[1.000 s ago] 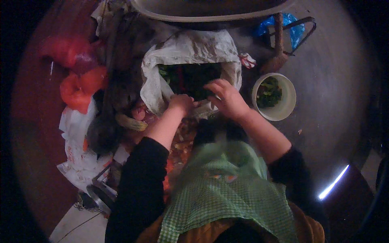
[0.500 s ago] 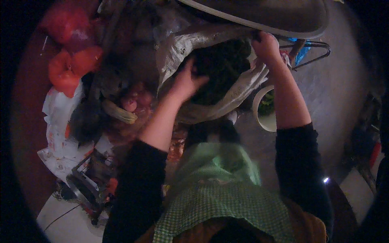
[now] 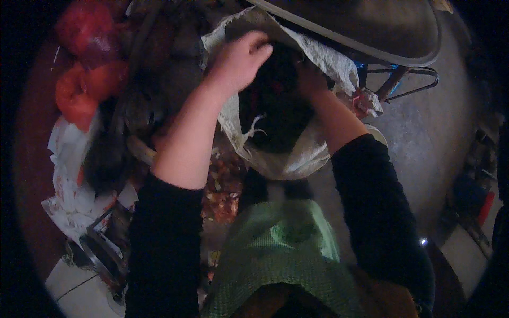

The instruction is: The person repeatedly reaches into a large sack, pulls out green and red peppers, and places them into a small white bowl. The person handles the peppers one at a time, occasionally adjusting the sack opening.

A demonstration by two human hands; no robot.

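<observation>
A whitish woven sack (image 3: pixel 297 167) stands with its mouth wide, and dark green leafy stuff (image 3: pixel 278 122) shows inside, too dim to name exactly. Over the sack's left rim is my left hand (image 3: pixel 241 59), its fingers half bent and the thumb apart from them, with nothing visible in it. My right hand (image 3: pixel 313 79) reaches down into the sack on the right side. Shadow hides its fingers and anything they may hold. A pale root-like strand (image 3: pixel 254 129) hangs at the near inner edge of the sack.
A large round metal pan or lid (image 3: pixel 371 26) lies beyond the sack, beside a metal frame (image 3: pixel 413 82). A pale tub (image 3: pixel 377 133) is mostly hidden by my right arm. Red bags (image 3: pixel 85 29), orange bags (image 3: pixel 79 98) and white bags (image 3: pixel 71 159) lie at the left.
My right hand has left the sack's far right rim and gone down inside. My left hand has risen out of the leaves toward the far left rim. The sack's mouth has changed shape.
</observation>
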